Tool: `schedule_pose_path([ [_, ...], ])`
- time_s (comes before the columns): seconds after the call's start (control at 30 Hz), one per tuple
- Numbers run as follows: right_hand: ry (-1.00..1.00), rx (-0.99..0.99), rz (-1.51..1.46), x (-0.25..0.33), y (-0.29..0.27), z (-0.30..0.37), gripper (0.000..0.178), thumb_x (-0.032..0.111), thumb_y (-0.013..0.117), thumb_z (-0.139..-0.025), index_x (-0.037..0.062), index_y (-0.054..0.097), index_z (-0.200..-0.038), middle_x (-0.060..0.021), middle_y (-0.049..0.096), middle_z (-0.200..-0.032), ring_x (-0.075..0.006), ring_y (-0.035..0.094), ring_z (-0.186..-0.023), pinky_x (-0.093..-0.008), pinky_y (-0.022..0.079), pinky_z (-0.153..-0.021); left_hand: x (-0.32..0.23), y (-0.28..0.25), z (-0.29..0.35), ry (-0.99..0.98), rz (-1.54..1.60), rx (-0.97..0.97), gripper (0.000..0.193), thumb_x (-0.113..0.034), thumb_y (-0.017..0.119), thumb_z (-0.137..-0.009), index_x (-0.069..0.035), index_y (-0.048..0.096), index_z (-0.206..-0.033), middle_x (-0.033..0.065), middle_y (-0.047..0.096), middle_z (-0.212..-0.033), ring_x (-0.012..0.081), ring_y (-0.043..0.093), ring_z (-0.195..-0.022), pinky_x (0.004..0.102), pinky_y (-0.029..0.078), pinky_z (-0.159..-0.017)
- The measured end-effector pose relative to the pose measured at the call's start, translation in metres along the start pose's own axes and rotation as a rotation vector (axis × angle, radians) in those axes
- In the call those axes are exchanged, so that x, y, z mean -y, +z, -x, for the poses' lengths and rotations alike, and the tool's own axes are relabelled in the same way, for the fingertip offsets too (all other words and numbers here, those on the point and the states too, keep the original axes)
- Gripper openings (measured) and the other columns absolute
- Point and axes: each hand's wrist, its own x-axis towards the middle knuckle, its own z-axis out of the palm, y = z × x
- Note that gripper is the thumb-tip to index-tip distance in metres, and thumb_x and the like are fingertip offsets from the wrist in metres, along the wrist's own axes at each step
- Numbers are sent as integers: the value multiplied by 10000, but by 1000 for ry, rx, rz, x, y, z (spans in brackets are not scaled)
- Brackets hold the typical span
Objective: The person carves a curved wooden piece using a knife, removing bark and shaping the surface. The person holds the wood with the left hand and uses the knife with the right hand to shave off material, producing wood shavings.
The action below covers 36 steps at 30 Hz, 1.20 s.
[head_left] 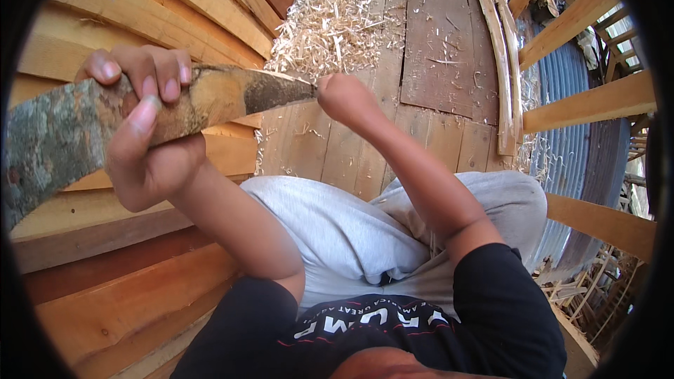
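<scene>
A thick piece of wood point(210, 98) slants across the left half of the view. Grey, mottled bark covers its broad near end, pale bare wood shows in the middle, and a dark patch lies toward its narrow far end. My left hand point(151, 109) is closed round it from below, fingers over the upper edge and thumb across the face. At the narrow tip, my right hand point(344, 100) is a closed fist touching the wood. What lies inside that fist is hidden.
Stacked sawn boards point(140, 10) line the left side. Curled wood shavings point(330, 28) are heaped on the plank floor point(432, 130). Long pale strips of wood point(507, 77) lie along the right edge, before railing beams point(590, 105) and corrugated metal sheeting point(572, 161). My legs point(351, 228) are folded below my hands.
</scene>
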Motion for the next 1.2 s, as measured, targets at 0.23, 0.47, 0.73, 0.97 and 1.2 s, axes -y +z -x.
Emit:
schedule_pose_path([
  [0.23,72,-16,125,-71,53,-17,326,191,453,-854,-33,689,-847,-268,665,-909,-411,653,-878,-478,515,-788,5,-10,-7,43,96,167,430,-81,520,-668,-49,432,-1088,89,448,-805,181,438,-721,366,388,-729],
  [0.47,147,88,276,-39,33,-7,335,199,442,-863,9,710,-929,-235,678,-954,-369,673,-887,-448,536,-744,-11,-9,1,-36,7,77,389,-91,530,-656,-79,438,-1033,51,429,-792,150,429,-710,335,352,-739],
  [0.73,260,4,22,-13,-36,-5,512,280,319,-933,-110,651,-947,-345,615,-1011,-478,599,-983,-493,449,-928,-23,-18,12,-85,30,-2,295,-102,540,-709,-113,445,-989,28,395,-765,143,406,-722,336,332,-759],
  [0.97,229,-92,-79,-36,-12,-15,426,197,314,-930,-75,637,-985,-318,624,-1028,-441,610,-977,-509,469,-876,8,-21,4,-16,131,137,265,-112,534,-704,-114,426,-947,32,385,-736,148,399,-719,350,337,-751],
  [1.2,151,-224,-220,17,-24,0,504,280,348,-930,-94,640,-760,-302,635,-809,-464,624,-810,-508,472,-829,17,-36,3,21,176,112,310,-89,513,-672,-97,416,-967,55,392,-730,166,401,-701,371,358,-744],
])
